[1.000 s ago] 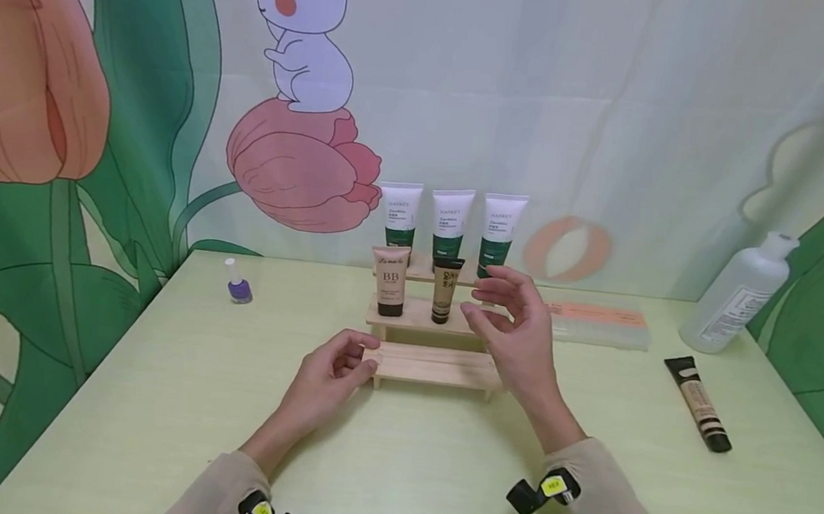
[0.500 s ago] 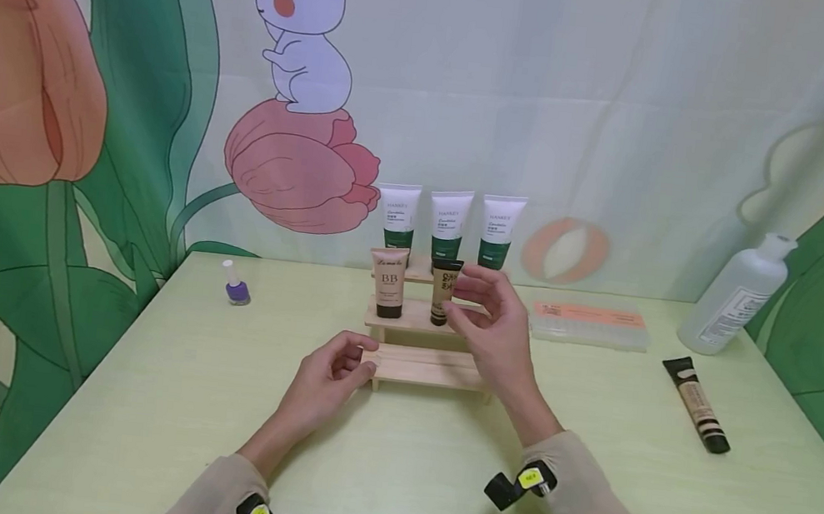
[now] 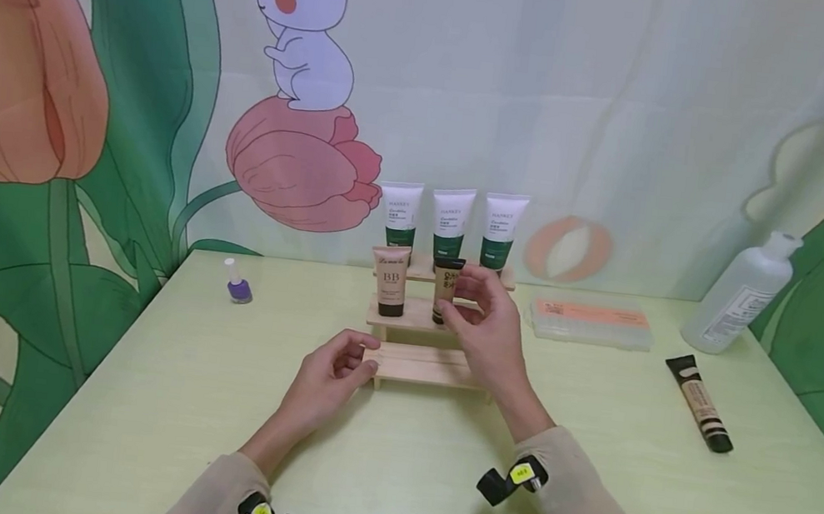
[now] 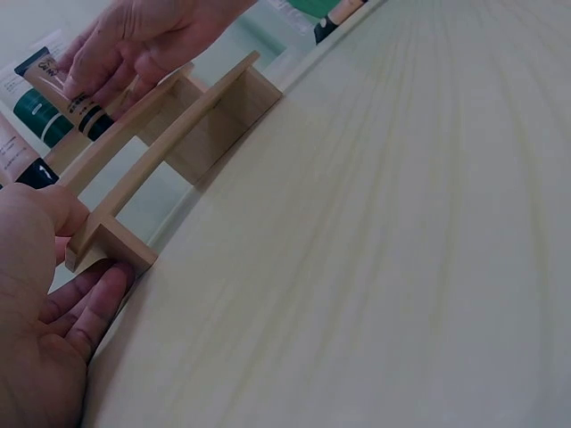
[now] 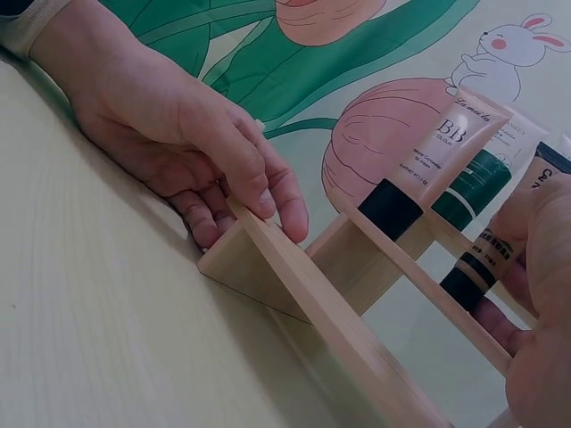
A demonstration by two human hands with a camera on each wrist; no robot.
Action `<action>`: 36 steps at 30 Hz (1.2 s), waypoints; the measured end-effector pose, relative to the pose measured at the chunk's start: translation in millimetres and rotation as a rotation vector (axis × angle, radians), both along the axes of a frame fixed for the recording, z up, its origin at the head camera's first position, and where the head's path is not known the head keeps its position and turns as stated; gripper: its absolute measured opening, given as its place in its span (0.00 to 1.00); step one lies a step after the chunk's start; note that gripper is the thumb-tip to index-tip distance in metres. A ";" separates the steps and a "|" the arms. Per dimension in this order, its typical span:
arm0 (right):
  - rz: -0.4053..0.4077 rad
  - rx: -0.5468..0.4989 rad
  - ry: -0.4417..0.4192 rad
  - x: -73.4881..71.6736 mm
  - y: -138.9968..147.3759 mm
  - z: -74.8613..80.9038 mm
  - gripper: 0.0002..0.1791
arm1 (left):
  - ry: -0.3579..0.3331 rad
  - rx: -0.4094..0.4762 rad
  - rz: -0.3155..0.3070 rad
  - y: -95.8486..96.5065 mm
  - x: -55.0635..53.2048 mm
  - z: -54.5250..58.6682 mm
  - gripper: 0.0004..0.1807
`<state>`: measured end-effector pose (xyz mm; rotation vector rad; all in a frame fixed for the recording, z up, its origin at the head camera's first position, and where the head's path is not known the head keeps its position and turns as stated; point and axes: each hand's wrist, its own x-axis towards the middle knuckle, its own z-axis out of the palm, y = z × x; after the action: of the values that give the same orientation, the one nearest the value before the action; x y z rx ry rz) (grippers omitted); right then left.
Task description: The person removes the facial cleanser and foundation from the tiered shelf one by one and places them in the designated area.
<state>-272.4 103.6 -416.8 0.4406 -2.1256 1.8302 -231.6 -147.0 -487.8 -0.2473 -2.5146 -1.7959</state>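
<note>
A stepped wooden display stand [image 3: 424, 369] sits mid-table. My left hand [image 3: 324, 378] holds the left end of its lowest step; in the left wrist view the thumb is above the board and the fingers [image 4: 103, 308] are under it. On the middle step, my right hand [image 3: 487, 328] pinches a small gold cosmetic tube [image 3: 444, 284] from the right, thumb in front. The tube stands upright, and its lower black band [image 5: 462, 290] shows at the step in the right wrist view. Left of it is a pink BB cream tube [image 3: 391, 282], upright on its black cap.
Three white-and-green tubes [image 3: 451, 215] line the top step. Right of the stand lies a flat clear case [image 3: 589, 324]. Farther right are a white bottle [image 3: 740, 296] and a black-and-gold tube [image 3: 700, 403] lying down. A purple nail polish bottle [image 3: 238, 285] stands at left.
My right hand has moved left from beside the stand to the gold tube, and its thumb and fingers have closed on it. The left hand has stayed at the stand.
</note>
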 end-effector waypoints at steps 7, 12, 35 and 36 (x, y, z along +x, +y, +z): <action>-0.009 0.008 0.018 0.2 0.5 2.2 0.26 | -0.004 0.008 0.011 2.7 3.3 6.8 0.12; -0.019 -0.017 0.039 2.6 3.1 7.3 0.26 | -0.005 0.003 0.011 3.6 2.6 7.2 0.12; -0.123 -0.023 0.134 15.2 68.0 30.9 0.28 | -0.008 -0.004 0.018 2.7 2.1 5.6 0.12; -0.132 -0.024 0.139 16.2 72.0 31.8 0.28 | -0.007 -0.006 0.019 2.6 2.1 5.3 0.12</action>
<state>-256.2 175.6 -385.0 0.3996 -1.9893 1.6993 -229.5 -144.3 -482.5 -0.2173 -2.5193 -1.7857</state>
